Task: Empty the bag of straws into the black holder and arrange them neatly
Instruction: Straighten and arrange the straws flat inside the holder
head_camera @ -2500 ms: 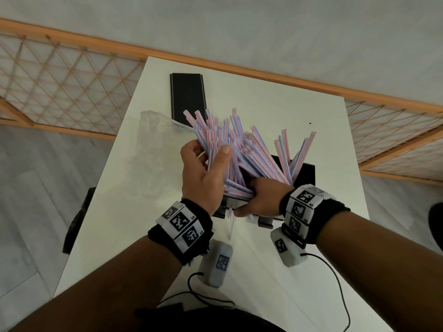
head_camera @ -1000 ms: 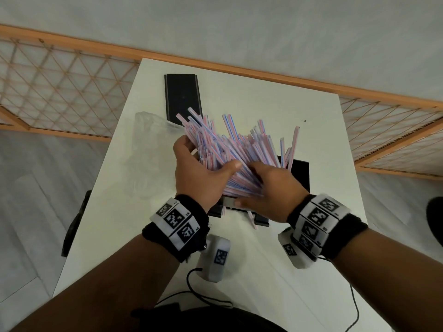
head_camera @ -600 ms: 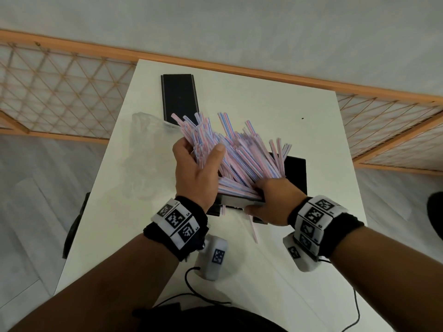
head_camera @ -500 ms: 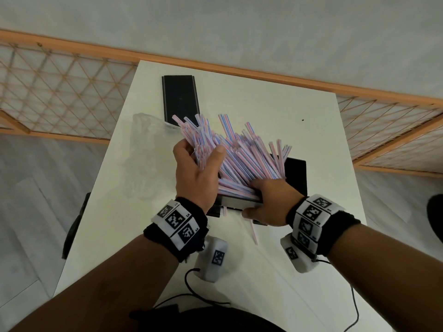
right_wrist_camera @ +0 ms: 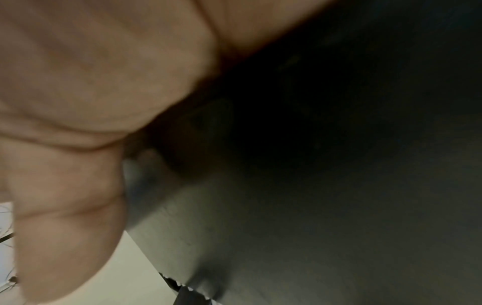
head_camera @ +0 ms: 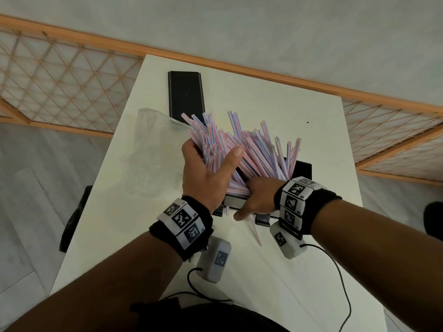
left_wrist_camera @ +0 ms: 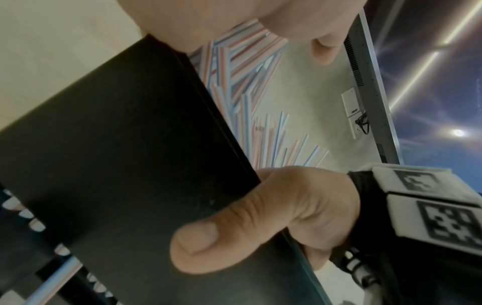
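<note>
A left hand clutches a splayed bundle of pink-and-blue striped plastic straws as the right hand, thumb pressed on its wall, grips the black rectangular holder near the white worktop's right edge.

Your left hand fills the top edge of the left wrist view, one fingertip curling down over the fanned pink-and-blue straws. Below it, the black holder slants across the frame. Your right hand grips the holder's near edge, thumb pressed flat on its dark face. Beyond the right wrist band you see a wall socket.
</note>
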The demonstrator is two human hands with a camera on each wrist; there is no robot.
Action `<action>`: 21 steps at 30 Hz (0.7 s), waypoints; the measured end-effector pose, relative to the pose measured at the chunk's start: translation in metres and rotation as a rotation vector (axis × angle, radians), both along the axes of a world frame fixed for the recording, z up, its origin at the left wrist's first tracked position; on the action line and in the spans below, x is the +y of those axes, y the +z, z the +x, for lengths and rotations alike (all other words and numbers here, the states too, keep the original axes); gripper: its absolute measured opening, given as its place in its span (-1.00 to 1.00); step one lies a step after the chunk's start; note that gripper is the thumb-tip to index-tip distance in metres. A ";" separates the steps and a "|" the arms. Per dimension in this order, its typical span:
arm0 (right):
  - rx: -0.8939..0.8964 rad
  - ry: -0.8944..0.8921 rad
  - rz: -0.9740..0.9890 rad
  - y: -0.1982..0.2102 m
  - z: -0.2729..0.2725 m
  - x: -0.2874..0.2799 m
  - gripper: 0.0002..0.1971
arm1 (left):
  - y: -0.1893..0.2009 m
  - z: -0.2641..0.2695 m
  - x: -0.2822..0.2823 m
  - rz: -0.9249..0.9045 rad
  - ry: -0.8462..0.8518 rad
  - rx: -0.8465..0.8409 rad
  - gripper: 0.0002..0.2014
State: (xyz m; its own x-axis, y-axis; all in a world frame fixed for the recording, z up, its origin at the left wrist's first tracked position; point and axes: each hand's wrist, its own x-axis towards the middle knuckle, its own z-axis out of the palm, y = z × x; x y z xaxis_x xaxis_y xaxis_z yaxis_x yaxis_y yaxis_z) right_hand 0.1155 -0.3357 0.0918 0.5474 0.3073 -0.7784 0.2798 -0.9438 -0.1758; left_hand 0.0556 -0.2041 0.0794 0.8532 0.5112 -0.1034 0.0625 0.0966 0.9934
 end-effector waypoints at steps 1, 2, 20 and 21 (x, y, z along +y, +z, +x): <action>0.023 -0.015 0.007 0.000 0.001 0.002 -0.57 | 0.000 0.000 0.000 -0.004 0.000 0.004 -0.15; 0.048 -0.024 0.004 0.001 0.003 0.004 -0.57 | 0.000 0.000 0.000 -0.009 -0.001 0.006 -0.15; 0.117 -0.100 -0.014 -0.003 0.014 0.014 -0.10 | 0.001 0.000 -0.001 -0.070 -0.012 0.001 -0.10; 0.096 -0.108 0.001 -0.002 0.013 0.014 -0.04 | 0.002 -0.001 -0.001 -0.065 -0.012 0.002 -0.10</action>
State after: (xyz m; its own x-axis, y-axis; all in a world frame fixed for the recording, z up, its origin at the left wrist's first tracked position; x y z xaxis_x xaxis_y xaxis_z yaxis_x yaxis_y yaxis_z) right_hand 0.1285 -0.3219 0.0898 0.5001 0.2517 -0.8286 0.1582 -0.9673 -0.1983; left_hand 0.0549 -0.2051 0.0812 0.8591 0.4928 -0.1380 0.0665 0.1600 0.9849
